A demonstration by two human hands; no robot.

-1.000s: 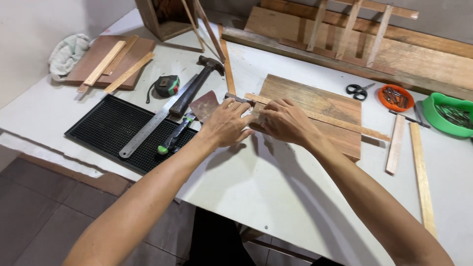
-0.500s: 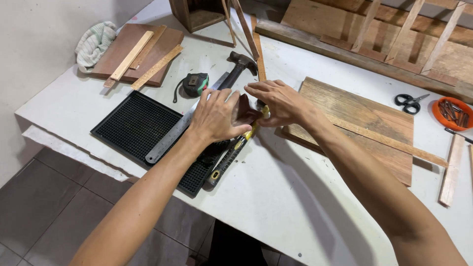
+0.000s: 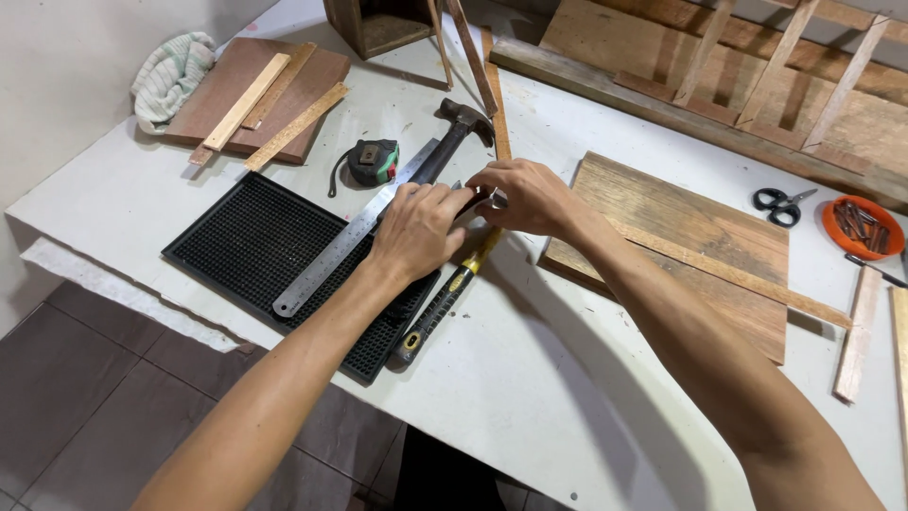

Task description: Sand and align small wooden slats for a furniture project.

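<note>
White tabletop [image 3: 284,85] is spread with carpentry gear above a tiled floor. At its centre the left hand [image 3: 416,232] and the right hand [image 3: 525,197] are brought together, fingers curled narrowly around a small object that is mostly hidden; what it is cannot be told. Beneath them a yellow-and-black-handled tool [image 3: 445,303] is laid across the edge of a black studded mat [image 3: 255,246], beside a steel ruler [image 3: 345,237] and a claw hammer [image 3: 454,132]. A tape measure [image 3: 372,161] sits just behind, a wooden board [image 3: 690,237] just right, scissors [image 3: 777,203] farther off.
</note>
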